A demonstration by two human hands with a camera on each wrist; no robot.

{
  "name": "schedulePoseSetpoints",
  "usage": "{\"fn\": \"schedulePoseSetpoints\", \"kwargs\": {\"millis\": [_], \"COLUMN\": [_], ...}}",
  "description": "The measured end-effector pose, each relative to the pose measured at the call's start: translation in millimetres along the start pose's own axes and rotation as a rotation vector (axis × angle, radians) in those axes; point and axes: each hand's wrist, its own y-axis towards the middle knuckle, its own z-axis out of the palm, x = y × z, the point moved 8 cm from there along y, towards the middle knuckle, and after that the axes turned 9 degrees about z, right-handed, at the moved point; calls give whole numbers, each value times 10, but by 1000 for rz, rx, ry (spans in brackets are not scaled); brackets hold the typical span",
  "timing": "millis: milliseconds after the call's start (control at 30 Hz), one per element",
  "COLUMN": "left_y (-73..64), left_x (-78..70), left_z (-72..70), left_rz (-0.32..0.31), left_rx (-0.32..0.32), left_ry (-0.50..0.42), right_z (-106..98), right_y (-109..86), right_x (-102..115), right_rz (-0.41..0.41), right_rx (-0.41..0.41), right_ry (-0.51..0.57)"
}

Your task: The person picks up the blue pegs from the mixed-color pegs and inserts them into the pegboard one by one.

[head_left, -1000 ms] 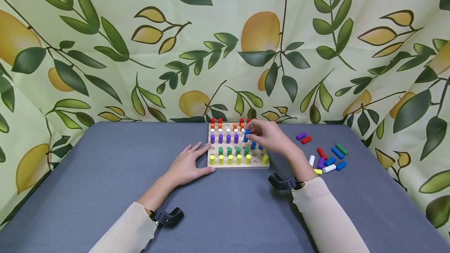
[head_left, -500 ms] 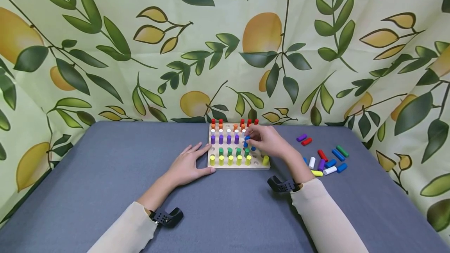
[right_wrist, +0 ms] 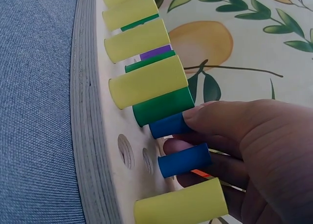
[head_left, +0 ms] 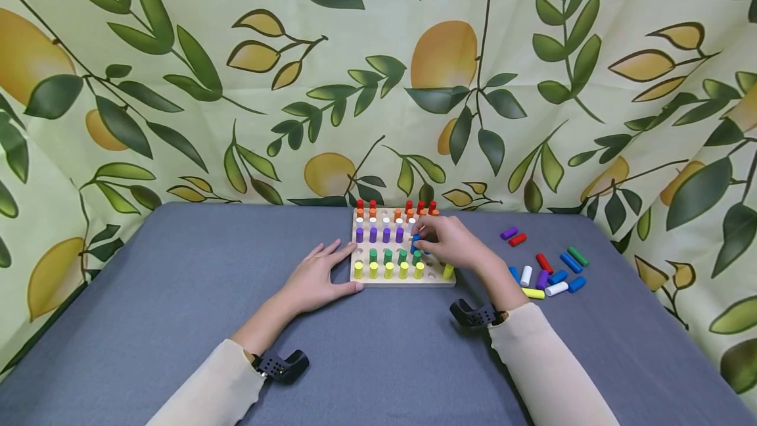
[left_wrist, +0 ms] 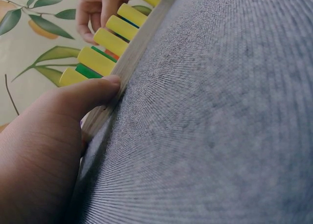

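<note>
A wooden pegboard lies on the grey cloth, with rows of red, orange, white, purple, green and yellow pegs standing in it. My left hand rests at the board's left side with fingers extended; in the left wrist view its thumb touches the front edge. Over the right part of the board, my right hand pinches a blue peg between thumb and fingers, low at the blue row. Another blue peg stands beside it. Whether the pinched peg's lower end is inside a hole is hidden.
To the right of the board lie loose pegs in several colours, among them a green peg, a red peg and a yellow peg. A leaf-and-fruit patterned curtain hangs behind the table.
My right hand has lowered the blue peg from above the board down to the blue row, still pinching it. My left hand has stayed at the board's left side.
</note>
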Motion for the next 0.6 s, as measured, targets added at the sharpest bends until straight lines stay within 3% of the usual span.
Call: {"fn": "schedulePoseSetpoints", "kwargs": {"millis": [600], "left_y": [-6], "left_x": [-12], "left_z": [-11], "left_rz": [15], "left_rx": [-8], "left_ry": [1], "right_z": [38], "right_y": [17], "right_x": [-8], "right_rz": [-20], "right_rx": [4], "right_ry": [-31]}}
